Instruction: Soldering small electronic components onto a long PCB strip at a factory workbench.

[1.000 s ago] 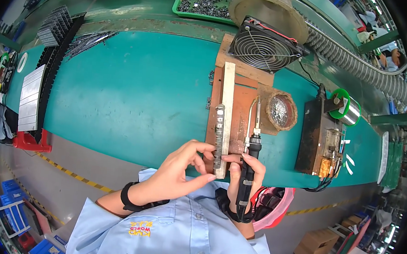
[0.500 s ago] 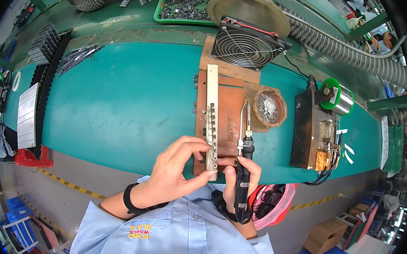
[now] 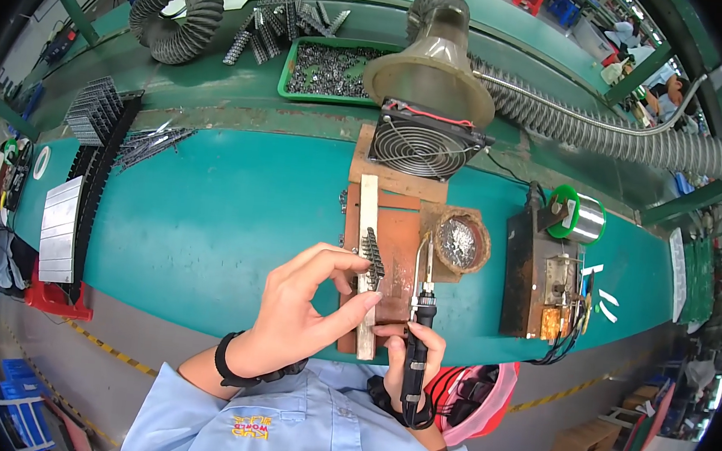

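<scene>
My left hand [image 3: 303, 302] is closed, pinching the near end of a short dark strip of small toothed parts [image 3: 372, 251] between thumb and fingers. The strip is tilted over a long pale bar [image 3: 369, 205], which lies lengthwise on a reddish-brown board [image 3: 400, 250]. In my right hand [image 3: 428, 356] is a black-handled soldering iron [image 3: 426, 310], its tip pointing away from me. A thin metal tube runs beside the iron's shaft. Right of the tip sits a brown bowl [image 3: 482, 258] with silvery bits inside.
A square fan [image 3: 423, 149] stands behind the board, below a funnel-shaped hood [image 3: 429, 81]. A box-like device [image 3: 522, 274] with a solder wire spool [image 3: 587, 215] is at right. Farther back is a green tray [image 3: 286, 81] of small metal parts. Black racks [image 3: 99, 194] stand left.
My left hand has lifted the dark strip off the bar and tilted it. My right hand still holds the iron. The whole view has shifted, so the bench appears lower.
</scene>
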A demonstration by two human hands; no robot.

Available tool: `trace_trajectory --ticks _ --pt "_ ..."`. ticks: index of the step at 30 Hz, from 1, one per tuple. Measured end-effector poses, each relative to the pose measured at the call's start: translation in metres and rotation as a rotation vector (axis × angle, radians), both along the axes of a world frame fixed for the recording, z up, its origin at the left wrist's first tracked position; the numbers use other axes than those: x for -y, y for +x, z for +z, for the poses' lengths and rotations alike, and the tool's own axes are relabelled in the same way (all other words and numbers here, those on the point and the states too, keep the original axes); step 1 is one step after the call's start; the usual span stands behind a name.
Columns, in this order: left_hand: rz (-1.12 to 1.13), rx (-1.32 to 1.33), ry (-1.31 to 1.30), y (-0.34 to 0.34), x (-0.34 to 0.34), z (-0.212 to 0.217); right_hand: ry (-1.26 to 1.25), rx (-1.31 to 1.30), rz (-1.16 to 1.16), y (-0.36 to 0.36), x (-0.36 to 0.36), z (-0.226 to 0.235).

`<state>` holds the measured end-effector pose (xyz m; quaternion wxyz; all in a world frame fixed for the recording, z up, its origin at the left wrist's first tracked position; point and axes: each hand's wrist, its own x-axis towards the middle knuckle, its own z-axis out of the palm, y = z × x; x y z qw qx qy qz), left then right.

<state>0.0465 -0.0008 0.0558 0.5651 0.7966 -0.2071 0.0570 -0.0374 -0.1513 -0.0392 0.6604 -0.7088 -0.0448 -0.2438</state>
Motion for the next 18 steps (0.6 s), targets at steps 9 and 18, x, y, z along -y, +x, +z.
trace_trajectory --ticks 9,18 --pt "0.006 -0.040 -0.013 -0.0026 0.0023 -0.0003 -0.033 0.001 0.020 0.0023 0.0013 -0.0008" --pt "0.050 0.041 -0.006 -0.0095 0.0065 -0.0067 -0.049 0.011 0.009 0.0028 0.0007 -0.0023"
